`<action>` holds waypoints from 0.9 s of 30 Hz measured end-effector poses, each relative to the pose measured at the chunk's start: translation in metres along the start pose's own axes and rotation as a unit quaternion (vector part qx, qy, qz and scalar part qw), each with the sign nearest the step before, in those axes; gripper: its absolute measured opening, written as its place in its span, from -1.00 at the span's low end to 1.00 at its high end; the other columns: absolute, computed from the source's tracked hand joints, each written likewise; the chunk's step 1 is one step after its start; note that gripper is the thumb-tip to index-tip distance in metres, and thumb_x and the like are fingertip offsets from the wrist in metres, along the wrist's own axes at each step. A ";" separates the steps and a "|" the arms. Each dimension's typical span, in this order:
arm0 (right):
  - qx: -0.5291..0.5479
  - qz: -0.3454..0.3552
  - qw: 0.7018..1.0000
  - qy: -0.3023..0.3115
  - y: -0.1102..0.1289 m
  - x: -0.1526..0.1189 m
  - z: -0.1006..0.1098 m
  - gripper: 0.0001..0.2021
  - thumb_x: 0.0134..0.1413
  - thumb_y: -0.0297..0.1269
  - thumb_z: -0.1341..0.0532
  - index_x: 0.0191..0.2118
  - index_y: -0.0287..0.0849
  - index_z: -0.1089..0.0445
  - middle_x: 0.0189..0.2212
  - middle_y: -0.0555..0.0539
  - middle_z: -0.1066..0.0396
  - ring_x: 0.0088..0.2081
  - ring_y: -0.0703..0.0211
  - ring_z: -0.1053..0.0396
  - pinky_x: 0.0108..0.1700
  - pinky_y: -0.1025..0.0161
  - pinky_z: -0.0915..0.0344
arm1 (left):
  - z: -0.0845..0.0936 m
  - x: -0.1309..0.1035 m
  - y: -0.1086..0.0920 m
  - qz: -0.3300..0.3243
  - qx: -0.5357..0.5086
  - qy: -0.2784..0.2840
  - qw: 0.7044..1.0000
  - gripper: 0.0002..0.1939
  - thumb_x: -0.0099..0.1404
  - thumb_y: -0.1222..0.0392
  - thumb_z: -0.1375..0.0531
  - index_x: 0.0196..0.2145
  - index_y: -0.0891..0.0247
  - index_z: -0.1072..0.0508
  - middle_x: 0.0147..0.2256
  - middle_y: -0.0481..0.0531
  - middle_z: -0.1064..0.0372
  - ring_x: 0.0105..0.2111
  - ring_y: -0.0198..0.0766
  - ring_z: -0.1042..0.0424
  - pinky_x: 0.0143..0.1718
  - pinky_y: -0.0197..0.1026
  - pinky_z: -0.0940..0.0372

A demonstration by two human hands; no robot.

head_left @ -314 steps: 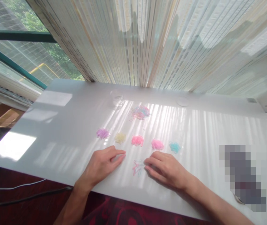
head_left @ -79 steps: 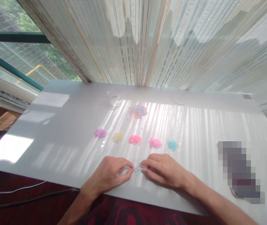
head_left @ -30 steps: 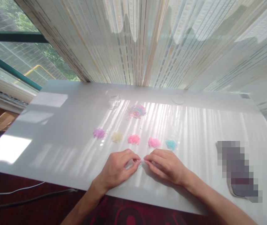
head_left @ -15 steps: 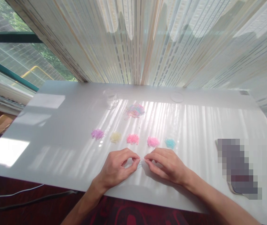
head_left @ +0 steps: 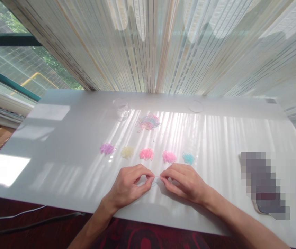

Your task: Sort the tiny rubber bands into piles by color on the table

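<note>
My left hand [head_left: 134,181] and my right hand [head_left: 181,180] face each other over the near part of the table, each with thumb and fingertips pinched. Small thin rubber bands [head_left: 156,180], pale bluish and pinkish, show in the narrow gap between the fingertips; how they are looped is too fine to tell. Beyond the hands lies a row of sorted rubber-band piles: purple [head_left: 107,148], yellow [head_left: 127,152], coral pink [head_left: 146,154], pink [head_left: 169,156] and turquoise [head_left: 188,158]. Farther back sits a mixed-colour pile of bands [head_left: 149,122].
A clear container [head_left: 121,110] stands behind the piles at left, and a clear round lid [head_left: 195,106] lies at the back. A blurred-out phone-like object [head_left: 263,185] is on the right. Striped curtains [head_left: 153,48] hang along the table's far edge [head_left: 176,95].
Both hands hold nearly the same pinched pose over the same spot. The view has shifted very slightly; the piles are unchanged.
</note>
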State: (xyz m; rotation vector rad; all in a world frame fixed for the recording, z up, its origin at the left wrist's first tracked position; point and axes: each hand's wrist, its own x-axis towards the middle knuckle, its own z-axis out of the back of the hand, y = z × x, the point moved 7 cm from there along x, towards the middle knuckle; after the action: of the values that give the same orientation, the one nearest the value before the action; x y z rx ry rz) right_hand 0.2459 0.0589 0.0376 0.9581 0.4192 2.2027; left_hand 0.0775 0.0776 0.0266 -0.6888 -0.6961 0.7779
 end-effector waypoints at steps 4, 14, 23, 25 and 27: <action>-0.002 0.000 1.000 -0.003 0.000 -0.001 0.000 -0.80 0.48 -0.34 -0.10 -0.21 -0.19 -0.43 -0.48 -0.02 -0.46 -0.49 0.24 -0.36 -0.42 0.29 -0.24 | -0.001 0.000 0.001 0.000 0.001 0.001 1.000 -0.93 0.39 0.35 -0.28 -0.23 0.20 -0.53 -0.39 -0.10 -0.54 -0.56 -0.43 -0.29 -0.52 -0.34 -0.20; -0.001 0.000 1.000 -0.007 0.001 0.000 0.001 -0.84 0.45 -0.36 -0.13 -0.19 -0.17 -0.43 -0.48 -0.02 -0.48 -0.49 0.24 -0.39 -0.43 0.29 -0.28 | 0.001 -0.002 -0.001 -0.011 0.008 -0.007 1.000 -0.95 0.41 0.32 -0.28 -0.22 0.19 -0.54 -0.38 -0.08 -0.56 -0.54 -0.41 -0.37 -0.49 -0.34 -0.26; 0.015 -0.006 1.000 -0.007 0.001 0.001 0.001 -0.87 0.41 -0.40 -0.13 -0.20 -0.17 -0.41 -0.49 0.00 -0.45 -0.49 0.24 -0.37 -0.43 0.30 -0.27 | 0.001 0.000 -0.004 -0.014 0.000 -0.014 1.000 -0.88 0.36 0.39 -0.28 -0.23 0.19 -0.53 -0.38 -0.09 -0.56 -0.52 -0.41 -0.40 -0.48 -0.35 -0.27; 0.019 -0.007 1.000 -0.006 0.000 0.001 0.000 -0.88 0.39 -0.42 -0.13 -0.21 -0.17 -0.40 -0.49 0.00 -0.44 -0.49 0.24 -0.36 -0.43 0.30 -0.27 | 0.001 0.001 -0.004 -0.013 -0.001 -0.016 1.000 -0.88 0.35 0.40 -0.28 -0.24 0.20 -0.54 -0.38 -0.09 -0.56 -0.53 -0.42 -0.39 -0.50 -0.35 -0.26; 0.022 -0.010 1.000 -0.002 0.000 0.000 0.000 -0.88 0.38 -0.42 -0.13 -0.21 -0.17 -0.40 -0.49 0.01 -0.44 -0.49 0.24 -0.36 -0.42 0.31 -0.27 | 0.001 0.001 -0.003 -0.012 -0.002 -0.015 1.000 -0.87 0.34 0.41 -0.28 -0.24 0.20 -0.54 -0.39 -0.09 -0.56 -0.54 -0.42 -0.39 -0.50 -0.36 -0.25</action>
State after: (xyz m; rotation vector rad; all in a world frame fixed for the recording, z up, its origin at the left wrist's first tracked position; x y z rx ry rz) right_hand 0.2458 0.0591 0.0374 0.9767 0.4763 2.1808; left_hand 0.0789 0.0767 0.0298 -0.6729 -0.7331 0.7662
